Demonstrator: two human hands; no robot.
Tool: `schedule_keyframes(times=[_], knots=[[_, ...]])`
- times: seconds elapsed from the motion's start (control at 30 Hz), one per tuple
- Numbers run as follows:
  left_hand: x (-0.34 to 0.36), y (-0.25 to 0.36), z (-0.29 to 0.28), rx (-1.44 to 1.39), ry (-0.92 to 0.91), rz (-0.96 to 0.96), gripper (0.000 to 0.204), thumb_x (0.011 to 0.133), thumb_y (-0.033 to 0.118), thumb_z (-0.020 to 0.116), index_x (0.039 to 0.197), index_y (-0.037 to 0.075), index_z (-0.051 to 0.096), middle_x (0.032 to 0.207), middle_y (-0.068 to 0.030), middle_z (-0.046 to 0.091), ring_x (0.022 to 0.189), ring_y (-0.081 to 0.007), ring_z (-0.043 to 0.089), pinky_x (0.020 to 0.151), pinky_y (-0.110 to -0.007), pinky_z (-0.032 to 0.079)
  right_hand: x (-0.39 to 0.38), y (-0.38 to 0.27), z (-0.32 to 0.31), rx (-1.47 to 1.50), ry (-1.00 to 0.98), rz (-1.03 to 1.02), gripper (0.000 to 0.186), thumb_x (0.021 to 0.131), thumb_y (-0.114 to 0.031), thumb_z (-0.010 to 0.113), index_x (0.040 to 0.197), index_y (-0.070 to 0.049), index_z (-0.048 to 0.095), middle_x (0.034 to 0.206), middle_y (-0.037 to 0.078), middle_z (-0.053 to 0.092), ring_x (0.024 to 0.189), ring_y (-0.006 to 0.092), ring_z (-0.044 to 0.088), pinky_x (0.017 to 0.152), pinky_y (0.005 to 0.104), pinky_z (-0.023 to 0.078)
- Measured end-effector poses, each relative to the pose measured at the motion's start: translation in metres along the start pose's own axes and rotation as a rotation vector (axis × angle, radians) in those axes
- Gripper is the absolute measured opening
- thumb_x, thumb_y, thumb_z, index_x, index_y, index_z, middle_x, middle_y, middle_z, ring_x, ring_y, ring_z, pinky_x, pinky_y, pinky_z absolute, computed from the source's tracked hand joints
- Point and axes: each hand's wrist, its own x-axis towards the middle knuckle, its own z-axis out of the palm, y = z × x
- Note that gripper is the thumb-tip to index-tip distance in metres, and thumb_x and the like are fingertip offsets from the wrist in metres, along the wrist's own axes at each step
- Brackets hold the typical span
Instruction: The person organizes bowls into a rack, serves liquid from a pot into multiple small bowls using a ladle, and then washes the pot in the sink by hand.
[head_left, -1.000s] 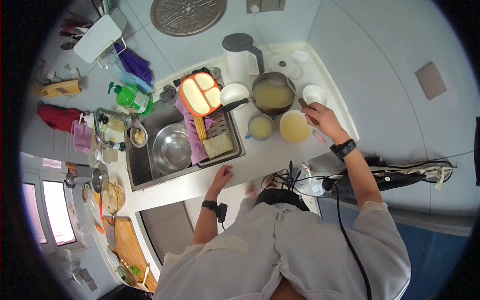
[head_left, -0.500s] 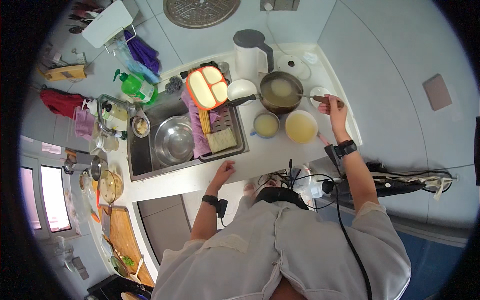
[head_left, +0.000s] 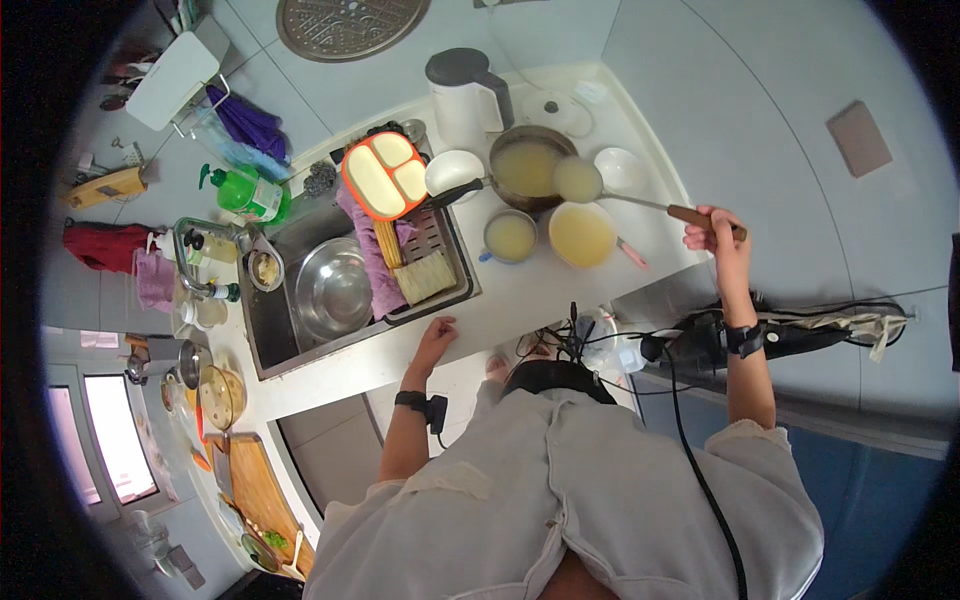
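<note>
My right hand (head_left: 720, 235) is closed on the wooden handle of a ladle (head_left: 577, 180), whose bowl, full of pale yellow liquid, is over the right rim of a dark pot (head_left: 515, 170). Below it stand a bowl of yellow liquid (head_left: 580, 235) and a smaller cup (head_left: 510, 237) with similar liquid and a blue handle. A white bowl (head_left: 620, 170) is right of the pot, another (head_left: 450, 172) left of it. My left hand (head_left: 436, 336) rests on the counter's front edge, empty, its fingers loosely curled and apart.
The sink (head_left: 268, 330) holds a steel basin (head_left: 325, 290). Beside that are a purple cloth, a drying rack and an orange-rimmed divided plate (head_left: 385, 175). A white kettle (head_left: 455, 105) stands behind the pot. A cutting board (head_left: 255, 470) lies at lower left; black cables hang below the counter.
My right hand has moved right, lifting the ladle's head from inside the pot to its right rim, now filled with liquid. My left hand stays at the counter edge.
</note>
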Motion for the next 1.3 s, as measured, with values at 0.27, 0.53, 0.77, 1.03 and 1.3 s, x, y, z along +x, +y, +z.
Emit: schedule_keyframes(times=[0.27, 0.53, 0.77, 1.03, 1.3], knots=[[0.004, -0.008, -0.002, -0.037, -0.002, 0.041, 0.029, 0.075, 0.007, 0.053, 0.104, 0.005, 0.049, 0.078, -0.0002, 0.047, 0.076, -0.0103, 0.045, 0.072, -0.023, 0.037, -0.058, 0.036, -0.008, -0.172, -0.092, -0.062, 0.018, 0.085, -0.010, 0.048, 0.092, 0.004, 0.056, 0.079, 0.008, 0.059, 0.064, 0.0147, 0.059, 0.060, 0.0245, 0.048], [0.001, -0.004, -0.001, -0.005, 0.034, 0.005, 0.028, 0.075, 0.006, 0.052, 0.104, 0.004, 0.050, 0.078, -0.0002, 0.047, 0.076, -0.0100, 0.045, 0.073, -0.022, 0.037, -0.052, -0.010, -0.003, -0.908, -0.368, -0.824, 0.024, 0.063, 0.000, 0.060, 0.086, -0.006, 0.058, 0.080, 0.011, 0.055, 0.068, 0.0268, 0.057, 0.056, 0.0322, 0.048], [0.005, -0.009, 0.000, -0.046, 0.035, 0.033, 0.028, 0.076, 0.007, 0.052, 0.104, 0.006, 0.050, 0.080, 0.0001, 0.047, 0.077, -0.0099, 0.044, 0.072, -0.022, 0.037, 0.018, 0.004, 0.050, -0.657, -0.344, -0.679, 0.017, 0.071, -0.006, 0.060, 0.087, -0.006, 0.058, 0.080, 0.009, 0.055, 0.066, 0.0260, 0.056, 0.058, 0.0315, 0.047], [-0.001, -0.008, -0.001, -0.085, 0.047, 0.059, 0.028, 0.077, 0.006, 0.051, 0.105, 0.006, 0.050, 0.081, 0.0008, 0.046, 0.079, -0.0092, 0.043, 0.075, -0.022, 0.036, 0.047, 0.078, 0.107, -0.704, -0.353, -0.575, 0.017, 0.078, -0.013, 0.056, 0.093, -0.005, 0.058, 0.079, 0.011, 0.058, 0.066, 0.0230, 0.058, 0.059, 0.0288, 0.047], [0.003, -0.018, -0.005, -0.127, -0.019, 0.074, 0.030, 0.078, 0.007, 0.050, 0.108, 0.005, 0.047, 0.090, -0.0003, 0.047, 0.089, -0.0124, 0.044, 0.083, -0.024, 0.034, 0.062, 0.074, 0.091, 0.110, -0.048, -0.015, 0.027, 0.086, -0.021, 0.048, 0.091, 0.005, 0.055, 0.073, 0.014, 0.059, 0.058, 0.0171, 0.059, 0.054, 0.0253, 0.049]])
